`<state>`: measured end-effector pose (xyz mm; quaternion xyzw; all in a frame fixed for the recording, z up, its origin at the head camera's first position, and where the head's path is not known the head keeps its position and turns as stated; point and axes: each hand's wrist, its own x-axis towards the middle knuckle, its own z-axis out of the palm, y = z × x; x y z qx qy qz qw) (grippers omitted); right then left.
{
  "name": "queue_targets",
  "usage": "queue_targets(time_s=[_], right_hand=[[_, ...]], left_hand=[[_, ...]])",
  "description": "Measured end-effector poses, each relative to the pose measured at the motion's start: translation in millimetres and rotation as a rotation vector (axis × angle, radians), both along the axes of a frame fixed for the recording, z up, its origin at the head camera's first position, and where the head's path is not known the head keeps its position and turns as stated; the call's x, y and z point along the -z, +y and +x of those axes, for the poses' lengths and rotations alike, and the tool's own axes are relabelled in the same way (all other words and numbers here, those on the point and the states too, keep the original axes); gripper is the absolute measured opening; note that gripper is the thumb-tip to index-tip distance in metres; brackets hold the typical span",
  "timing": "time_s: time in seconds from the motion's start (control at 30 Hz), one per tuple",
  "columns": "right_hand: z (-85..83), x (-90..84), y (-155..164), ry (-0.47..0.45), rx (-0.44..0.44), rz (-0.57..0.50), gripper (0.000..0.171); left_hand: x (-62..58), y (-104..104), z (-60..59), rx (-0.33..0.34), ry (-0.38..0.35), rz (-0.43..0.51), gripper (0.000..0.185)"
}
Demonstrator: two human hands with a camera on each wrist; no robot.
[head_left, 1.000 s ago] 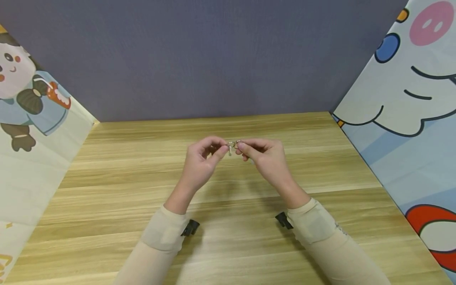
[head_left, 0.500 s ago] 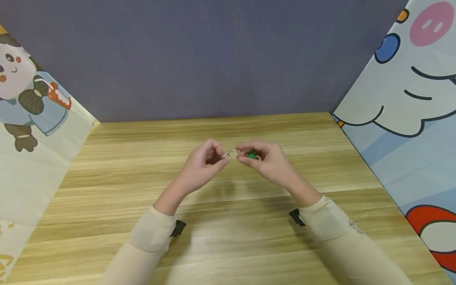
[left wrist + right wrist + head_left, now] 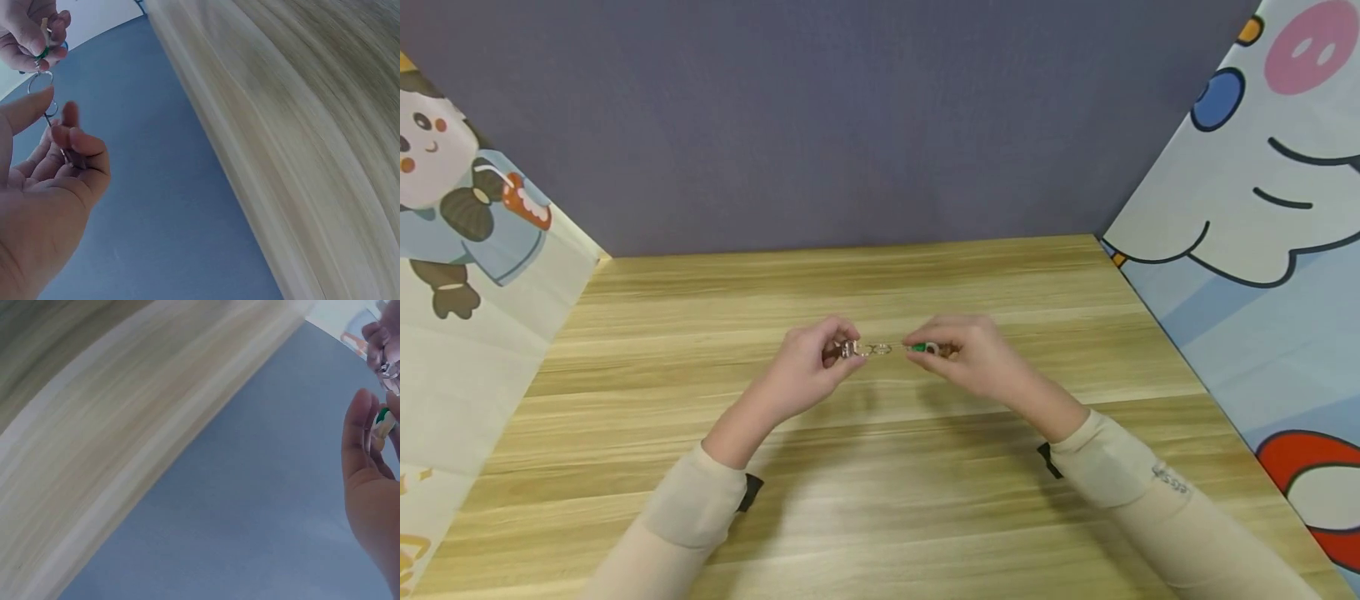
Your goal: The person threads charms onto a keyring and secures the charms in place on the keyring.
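Both hands are up over the table (image 3: 880, 467), close together, with a small keyring stretched between them. The left hand (image 3: 808, 371) has its fingers curled in, and its thumb and fingertips pinch a little metal clasp (image 3: 850, 348) at one end. From the left wrist view that thumb lies straight along the top while the other fingers (image 3: 78, 147) fold under it, the thin wire of the clasp caught between them.

Just past those fingertips hangs the ring (image 3: 880, 348), a thin silvery loop in the gap between the two hands. It shows again in the left wrist view (image 3: 39, 81), right beyond the thumb tip and just under the other hand.

The right hand (image 3: 977, 358) has its fingers bunched together too, clamped on a small green piece (image 3: 922, 347) at the ring's far end. In the right wrist view the green piece (image 3: 382, 419) sits tucked between the thumb and the fingers behind it, mostly hidden.

The whole chain lies roughly level from one set of fingertips to the other, clear of the wood below. Both forearms wear pale sleeves (image 3: 692, 517), each with a dark clip at the wrist. Behind the hands is a plain grey wall (image 3: 850, 125), with cartoon panels (image 3: 1262, 208) at either side.
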<state>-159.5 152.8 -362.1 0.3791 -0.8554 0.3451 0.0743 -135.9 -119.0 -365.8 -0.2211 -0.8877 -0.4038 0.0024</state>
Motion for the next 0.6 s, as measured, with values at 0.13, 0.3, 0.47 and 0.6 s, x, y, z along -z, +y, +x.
queue_targets(time_s=[0.13,0.3,0.47,0.6], right_hand=[[0.3,8.0,2,0.013,0.009,0.097,0.025],[2.8,23.3,3,-0.044,0.008,0.176,0.026],[5.4,42.9,3,-0.047,-0.035,0.182,0.023],[8.8,55.2,3,-0.036,-0.046,0.217,0.023]], left_hand=[[6.4,-2,-0.4,0.028,0.014,-0.108,0.022],[21.3,-4,0.5,0.076,0.004,-0.212,0.026],[35.2,-5,2.7,0.093,-0.039,-0.240,0.022],[42.8,-4,4.8,0.067,-0.090,-0.246,0.016]])
